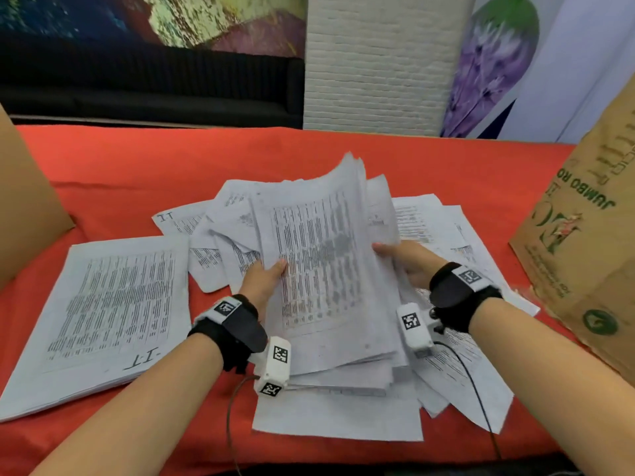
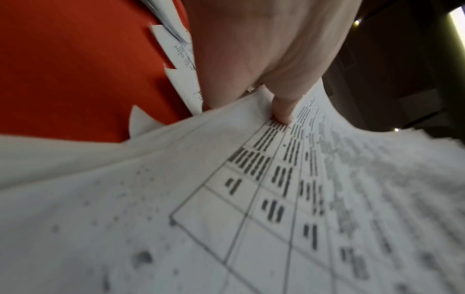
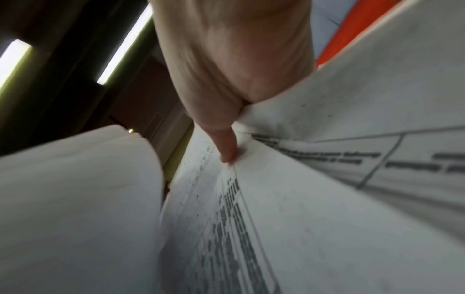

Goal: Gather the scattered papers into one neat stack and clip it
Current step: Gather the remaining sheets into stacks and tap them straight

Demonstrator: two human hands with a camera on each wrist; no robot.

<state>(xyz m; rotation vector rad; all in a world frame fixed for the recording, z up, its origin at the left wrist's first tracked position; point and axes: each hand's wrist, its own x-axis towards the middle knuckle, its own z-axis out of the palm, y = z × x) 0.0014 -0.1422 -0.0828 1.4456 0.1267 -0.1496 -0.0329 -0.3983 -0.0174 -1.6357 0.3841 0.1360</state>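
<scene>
the table cloth (image 1: 137, 159) is a flat orange-red. the papers held at centre (image 1: 319, 255) are white, printed with black tables: ruled grid lines and rows of short dark bars, with a grey smudged patch mid-page. the flat stack at 9 o'clock (image 1: 103, 314) is white with the same dense black rows and a hand-drawn black mark near its near edge. loose white sheets (image 1: 446, 228) at 3 o'clock carry fainter grey print. the cardboard box at 3 o'clock (image 1: 584, 252) is brown with dark green lettering and a green round emblem. wrist straps (image 1: 457, 290) are black, with white blocks bearing black-and-white square codes. the wall at 12 o'clock (image 1: 371, 63) is white brick.
</scene>
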